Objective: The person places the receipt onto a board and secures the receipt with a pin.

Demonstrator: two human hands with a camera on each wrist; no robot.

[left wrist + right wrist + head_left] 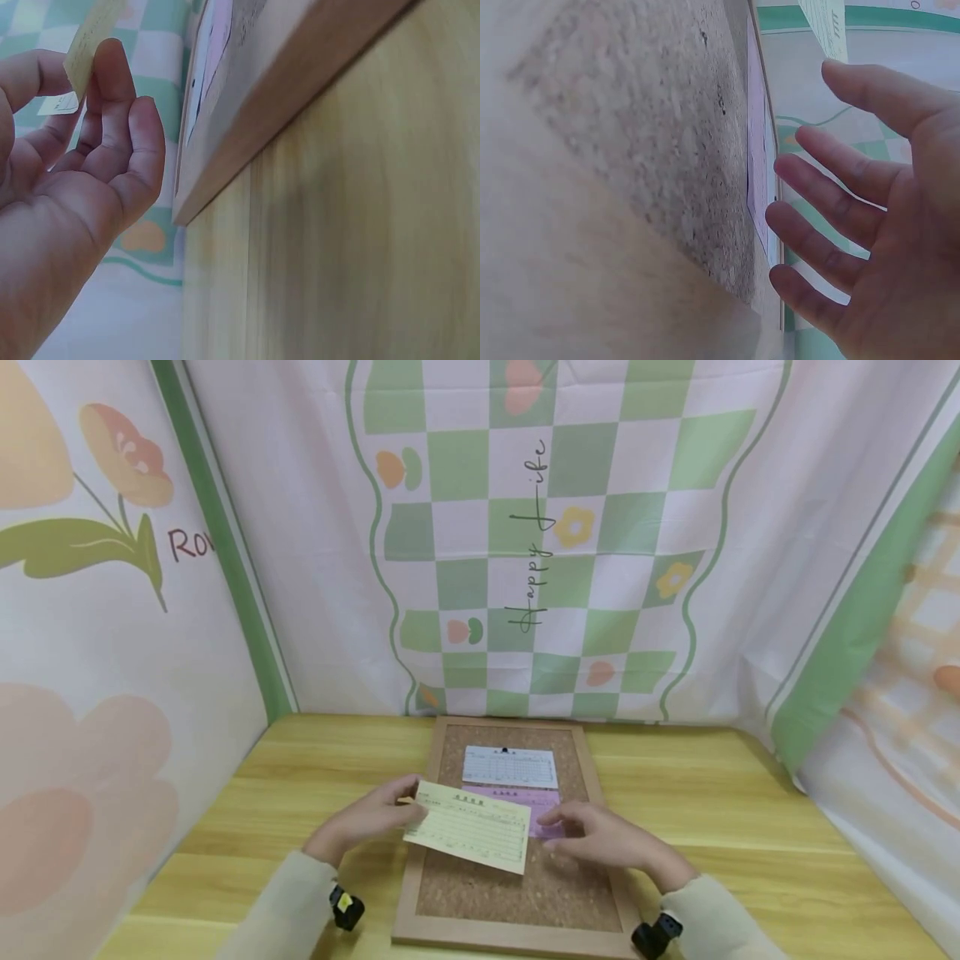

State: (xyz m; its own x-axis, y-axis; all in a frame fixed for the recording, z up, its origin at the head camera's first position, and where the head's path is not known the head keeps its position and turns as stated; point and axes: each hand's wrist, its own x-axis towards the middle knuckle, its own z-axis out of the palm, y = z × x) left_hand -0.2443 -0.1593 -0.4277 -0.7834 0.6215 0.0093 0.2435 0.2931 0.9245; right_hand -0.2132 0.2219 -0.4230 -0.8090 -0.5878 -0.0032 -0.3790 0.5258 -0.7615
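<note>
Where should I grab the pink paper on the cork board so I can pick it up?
Probably by its right edge, coming from the right. The pink paper lies flat on the cork board, its left part covered by the yellow slip the left hand pinches. The open right hand hovers there.

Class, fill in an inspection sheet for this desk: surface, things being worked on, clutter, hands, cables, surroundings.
Surface: pale wooden table with a wood-framed cork board lying flat on it.
Job's things: yellow slip held tilted above the board; white slip pinned near the board's top edge; pink slip below the white one, partly covered by the yellow slip.
Clutter: nothing seen.
Hands: left hand pinches the yellow slip's left end; right hand is open with spread fingers beside the pink slip; contact cannot be told.
Cables: nothing seen; a small black device on each wrist.
Surroundings: pastel fabric backdrop with green checks and flowers on three sides.
</note>
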